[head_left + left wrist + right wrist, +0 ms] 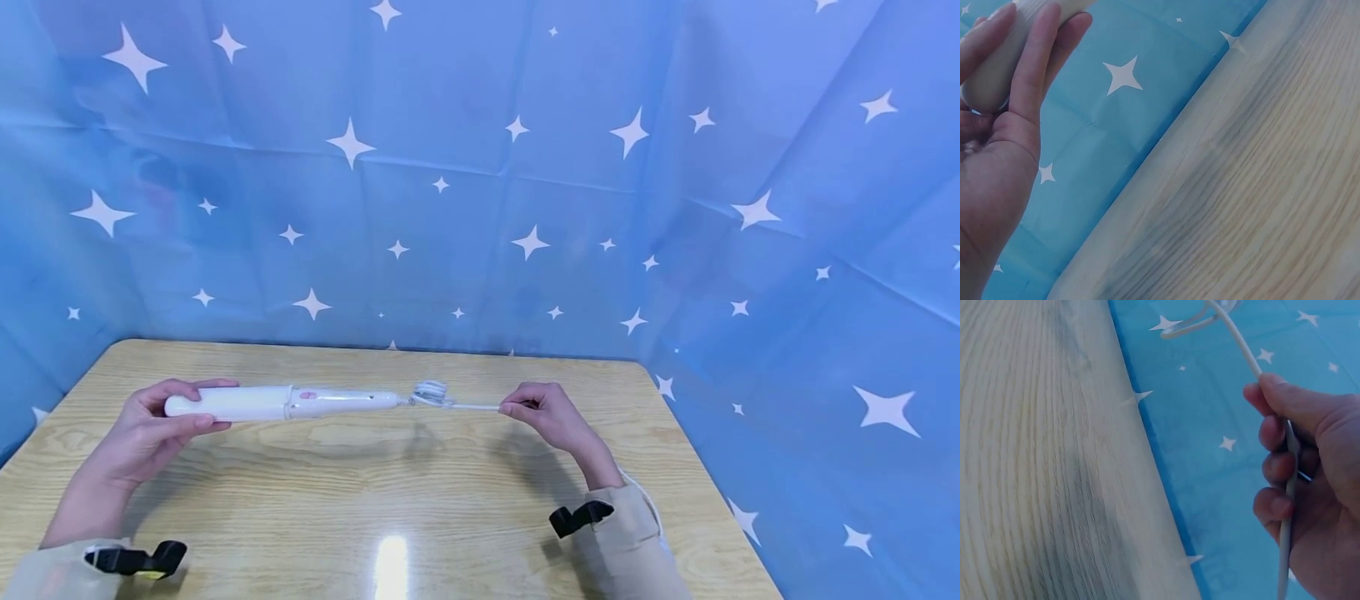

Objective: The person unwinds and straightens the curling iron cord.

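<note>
white appliance [281,402] spanning hands, cord [474,407] likely taut

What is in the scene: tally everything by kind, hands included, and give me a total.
Hands: 2, left hand and right hand
White corded appliance (looks like a curling iron): 1
White power cord, partly coiled by the appliance's end: 1
Wooden table: 1
Blue star-print backdrop: 1
Black wrist-mounted clips: 2
Total: 8

It was a staged recording booth rather than a lived-in room: a light wood-grain tabletop [390,500] stood enclosed on three sides by creased blue sheeting printed with white stars [480,167].
</note>
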{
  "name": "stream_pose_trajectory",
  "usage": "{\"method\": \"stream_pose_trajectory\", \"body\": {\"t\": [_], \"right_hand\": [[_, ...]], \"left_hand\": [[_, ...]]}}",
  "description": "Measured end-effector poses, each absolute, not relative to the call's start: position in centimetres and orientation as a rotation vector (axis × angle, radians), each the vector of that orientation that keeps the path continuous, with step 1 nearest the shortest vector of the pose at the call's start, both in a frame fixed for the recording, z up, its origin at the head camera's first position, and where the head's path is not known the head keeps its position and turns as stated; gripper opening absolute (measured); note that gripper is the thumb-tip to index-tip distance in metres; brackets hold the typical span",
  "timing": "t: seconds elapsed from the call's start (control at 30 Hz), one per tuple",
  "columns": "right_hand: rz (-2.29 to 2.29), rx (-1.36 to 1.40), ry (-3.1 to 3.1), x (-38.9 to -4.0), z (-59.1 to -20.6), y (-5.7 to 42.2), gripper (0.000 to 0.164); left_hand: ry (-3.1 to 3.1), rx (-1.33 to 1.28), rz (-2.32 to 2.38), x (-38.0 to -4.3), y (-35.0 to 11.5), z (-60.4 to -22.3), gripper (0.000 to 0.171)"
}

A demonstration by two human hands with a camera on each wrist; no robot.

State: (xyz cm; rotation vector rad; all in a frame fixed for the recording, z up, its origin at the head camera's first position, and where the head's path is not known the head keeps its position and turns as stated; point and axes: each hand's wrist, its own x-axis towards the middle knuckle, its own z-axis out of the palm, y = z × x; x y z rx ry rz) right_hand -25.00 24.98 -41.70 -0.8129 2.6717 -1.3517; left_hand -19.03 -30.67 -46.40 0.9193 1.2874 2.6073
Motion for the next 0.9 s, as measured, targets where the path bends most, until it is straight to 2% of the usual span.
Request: {"method": "stream_pose_trajectory", "body": {"t": [0.33,0.57,0.9], "right_hand": [[-1.417,-0.706,2.663,-25.0,-41.5,25.6,0.016],[-1.358,-0.710,2.542,-25.0,-42.2,25.0,0.032],[-1.347,-0.736,2.483,-25.2,-42.8,21.5,0.034]], "left_hand": [[1.254,0.950,2.615,-19.1,-31.2,-45.9,0.050],[1.193,0.965,2.625,-19.2,-31.0,-45.6,0.049],[1.190,0.959,2.629,-19.3,-30.6,-45.6,0.051]]}}
